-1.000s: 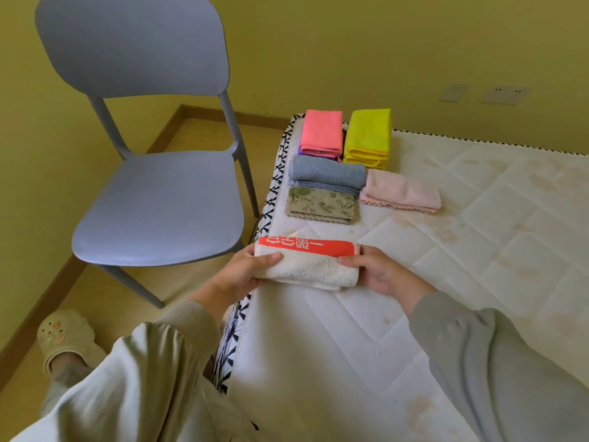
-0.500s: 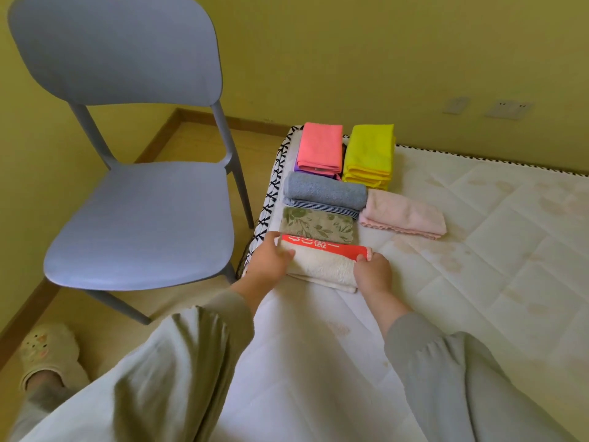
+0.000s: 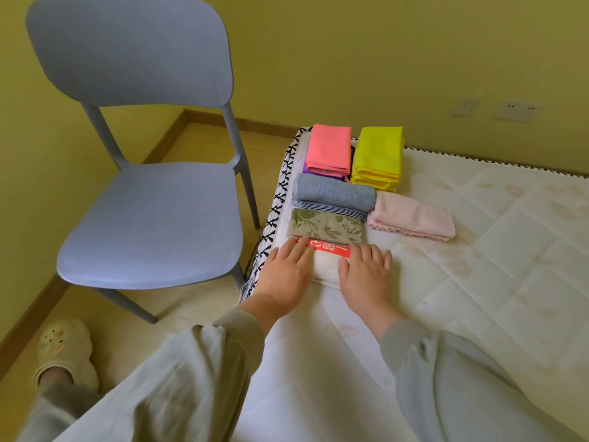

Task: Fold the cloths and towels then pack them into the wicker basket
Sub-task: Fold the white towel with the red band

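Chair (image 3: 149, 224), left: plain grey-blue. Wall (image 3: 350, 59): yellow-green. Mattress (image 3: 478, 250): white diamond quilting, brownish stains; edging (image 3: 280, 199) of black-and-white crosses. Far end: coral pink cloth (image 3: 328, 148) over a purple cloth (image 3: 306, 170); bright yellow cloth (image 3: 377, 154) to its right. Blue-grey towel (image 3: 334, 193), dark-striped border. Pale pink towel (image 3: 414, 216). Olive towel (image 3: 325, 226), leaf print. Nearest, cream towel (image 3: 326, 266), red band with white characters.

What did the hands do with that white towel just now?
The left hand and right hand slid the white towel away, up against the green towel, then let go of its ends and now press flat on top. Other folded cloths stayed put.
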### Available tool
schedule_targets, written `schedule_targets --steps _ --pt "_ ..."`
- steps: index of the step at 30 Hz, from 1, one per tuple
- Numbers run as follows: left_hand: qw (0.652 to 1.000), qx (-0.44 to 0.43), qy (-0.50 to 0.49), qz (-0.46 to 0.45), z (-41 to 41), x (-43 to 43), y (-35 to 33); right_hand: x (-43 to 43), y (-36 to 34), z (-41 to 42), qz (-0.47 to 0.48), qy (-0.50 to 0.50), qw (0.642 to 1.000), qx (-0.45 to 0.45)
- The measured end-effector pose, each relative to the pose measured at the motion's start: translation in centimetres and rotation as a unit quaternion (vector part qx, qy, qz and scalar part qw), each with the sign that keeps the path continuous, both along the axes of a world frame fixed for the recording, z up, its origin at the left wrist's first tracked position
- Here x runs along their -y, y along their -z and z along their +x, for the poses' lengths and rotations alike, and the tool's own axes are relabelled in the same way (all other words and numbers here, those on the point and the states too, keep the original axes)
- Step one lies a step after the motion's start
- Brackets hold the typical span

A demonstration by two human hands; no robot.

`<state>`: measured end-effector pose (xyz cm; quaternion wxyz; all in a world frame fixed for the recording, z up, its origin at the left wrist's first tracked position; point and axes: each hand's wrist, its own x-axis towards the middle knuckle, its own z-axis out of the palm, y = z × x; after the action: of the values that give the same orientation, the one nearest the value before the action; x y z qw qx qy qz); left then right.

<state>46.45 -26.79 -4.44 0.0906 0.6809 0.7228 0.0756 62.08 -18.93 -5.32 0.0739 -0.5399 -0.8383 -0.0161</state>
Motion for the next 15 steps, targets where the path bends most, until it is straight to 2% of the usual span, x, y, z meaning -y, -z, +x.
schedule_targets --steps 7,10,15 --pt "0.995 -0.087 -0.048 0.004 -1.2 1.7 -3.6 0.3 -4.2 -0.9 0.023 -0.021 0.997 -0.065" --pt "0.992 -0.096 -0.082 0.013 -1.6 2.9 -6.0 1.2 -6.3 -2.3 0.034 -0.044 0.995 -0.082" --pt "0.980 -0.091 -0.147 0.095 -5.9 7.0 -11.2 4.0 -11.8 -8.4 0.047 -0.116 0.983 -0.131"
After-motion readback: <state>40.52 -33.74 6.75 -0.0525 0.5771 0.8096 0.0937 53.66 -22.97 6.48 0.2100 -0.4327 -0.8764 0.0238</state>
